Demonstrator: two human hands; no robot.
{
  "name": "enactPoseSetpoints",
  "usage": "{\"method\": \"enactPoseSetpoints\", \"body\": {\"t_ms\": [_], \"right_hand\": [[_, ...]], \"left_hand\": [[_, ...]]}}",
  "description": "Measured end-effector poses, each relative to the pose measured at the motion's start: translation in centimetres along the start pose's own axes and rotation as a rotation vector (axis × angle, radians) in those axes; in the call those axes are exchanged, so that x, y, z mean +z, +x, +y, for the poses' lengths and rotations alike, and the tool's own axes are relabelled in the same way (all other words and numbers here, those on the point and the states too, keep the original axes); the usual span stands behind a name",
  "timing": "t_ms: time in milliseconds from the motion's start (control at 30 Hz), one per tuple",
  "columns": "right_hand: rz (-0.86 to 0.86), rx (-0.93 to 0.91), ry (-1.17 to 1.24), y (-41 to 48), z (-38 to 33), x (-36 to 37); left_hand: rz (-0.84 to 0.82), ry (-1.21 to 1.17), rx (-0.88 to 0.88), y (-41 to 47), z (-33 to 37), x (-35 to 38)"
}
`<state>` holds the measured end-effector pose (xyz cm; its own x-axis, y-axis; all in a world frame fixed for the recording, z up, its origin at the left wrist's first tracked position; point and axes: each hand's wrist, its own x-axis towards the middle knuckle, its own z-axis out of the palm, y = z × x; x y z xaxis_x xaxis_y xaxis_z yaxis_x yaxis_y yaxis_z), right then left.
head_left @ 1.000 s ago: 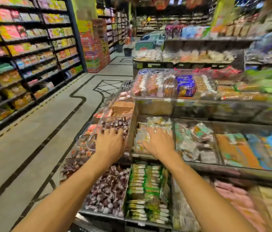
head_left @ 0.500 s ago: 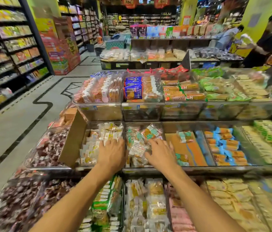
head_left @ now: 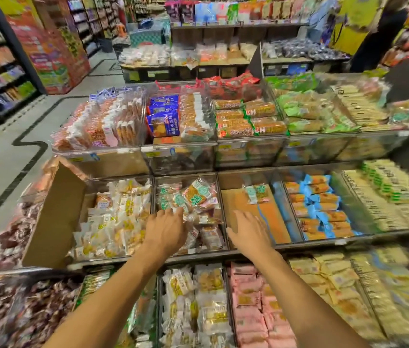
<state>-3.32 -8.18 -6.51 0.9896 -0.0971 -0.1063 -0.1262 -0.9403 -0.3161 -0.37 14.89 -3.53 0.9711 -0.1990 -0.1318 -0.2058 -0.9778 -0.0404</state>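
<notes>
At centre frame, the left hand (head_left: 165,231) rests with relaxed fingers on the green-labelled packets (head_left: 194,197). The right hand (head_left: 251,231) hovers over the near-empty bin (head_left: 236,200), fingers spread. Probably best to slide packets across flat.

— Middle tier, left to right?
— Cardboard sheet (head_left: 57,217); packet bin (head_left: 120,177); next bin (head_left: 185,175), left hand (head_left: 165,232) in it; third bin (head_left: 278,222), right hand (head_left: 251,232) over it, lone packet (head_left: 257,194) at its back.
— Behind?
— The upper tier (head_left: 178,146), one step higher.
</notes>
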Motion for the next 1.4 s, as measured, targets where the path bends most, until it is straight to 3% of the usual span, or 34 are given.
{"method": "enactPoseSetpoints", "body": {"t_ms": [400, 800, 967, 1267, 1400], "right_hand": [[-0.157, 0.391, 0.065, 6.1, 5.1, 5.4], [-0.080, 0.372, 0.195, 9.8, 9.5, 7.0], [0.013, 0.502, 0.519, 10.5, 10.4, 5.7], [0.298, 0.699, 1.131, 12.1, 10.3, 5.0], [0.332, 0.798, 1.245, 13.7, 9.9, 5.5]], "left_hand": [[-0.001, -0.353, 0.011, 13.7, -4.2, 4.1], [-0.142, -0.284, -0.029, 16.7, -6.4, 3.4], [-0.142, -0.299, -0.125, 17.0, -6.4, 2.7], [-0.259, -0.290, -0.076, 17.2, -6.3, 2.9], [-0.231, -0.246, -0.067, 17.5, -6.4, 2.9]]}}
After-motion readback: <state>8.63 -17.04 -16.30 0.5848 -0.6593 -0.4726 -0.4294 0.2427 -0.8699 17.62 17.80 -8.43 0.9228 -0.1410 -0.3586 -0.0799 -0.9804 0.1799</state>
